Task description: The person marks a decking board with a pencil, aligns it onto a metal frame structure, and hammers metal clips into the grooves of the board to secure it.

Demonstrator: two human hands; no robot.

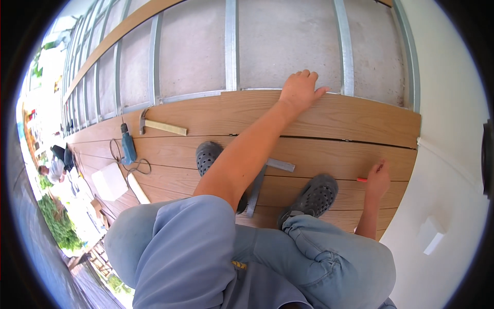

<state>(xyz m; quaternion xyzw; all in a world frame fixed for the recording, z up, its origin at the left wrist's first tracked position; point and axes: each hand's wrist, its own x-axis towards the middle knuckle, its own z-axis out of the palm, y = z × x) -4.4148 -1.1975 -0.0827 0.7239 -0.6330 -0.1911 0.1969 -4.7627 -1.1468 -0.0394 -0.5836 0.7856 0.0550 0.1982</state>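
My left hand (301, 90) rests on the upper edge of a wood-look plank (355, 116), fingers apart, beside the exposed metal joists (346, 56). My right hand (377, 180) is low at the right, closed near the plank seams, around something small I cannot make out; a red pencil-like item (362, 179) shows just left of it, partly hidden. A metal square (280, 165) lies between my dark clogs (314, 198), partly behind my left forearm. A hammer (164, 127) lies on the planks to the left.
A blue corded drill (128, 144), white sheet (109, 181) and pale roll (138, 188) lie leftward. A long narrow board (117, 32) crosses the joists. A white wall (447, 154) bounds the right. Another person (54, 170) is at the far left, among clutter.
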